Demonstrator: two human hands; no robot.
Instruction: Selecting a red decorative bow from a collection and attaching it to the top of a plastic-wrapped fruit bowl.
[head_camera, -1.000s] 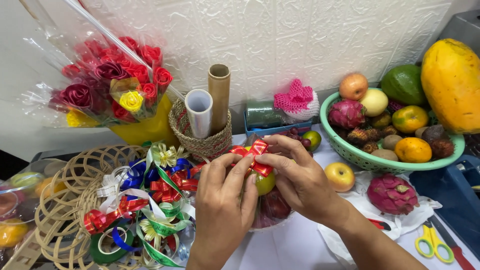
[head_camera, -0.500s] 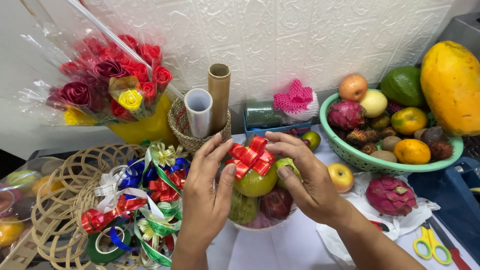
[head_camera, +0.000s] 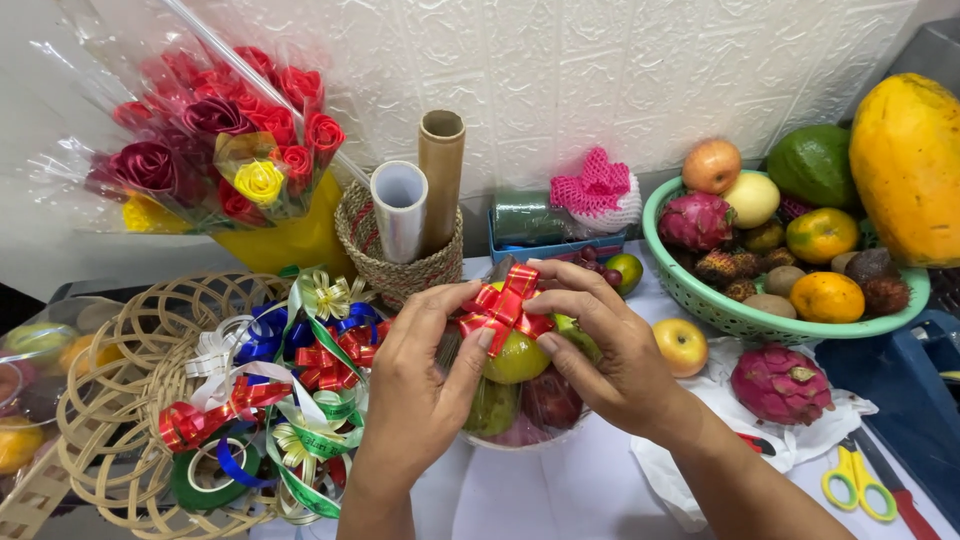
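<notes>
A red bow edged in gold is sitting on a yellow-green fruit. Beside it, ribbons are showing red, blue, green, white and gold stripes. The woven trays are looking pale tan. The colander is glowing mint green, holding orange, pink and brown fruit. Red, purple and yellow roses are gleaming under clear wrap. Yellow-handled scissors are lying on the white tabletop.

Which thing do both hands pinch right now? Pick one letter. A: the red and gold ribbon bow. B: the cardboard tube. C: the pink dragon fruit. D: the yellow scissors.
A: both the left hand and the right hand grip the red and gold ribbon bow with their fingers, above the fruit.
</notes>
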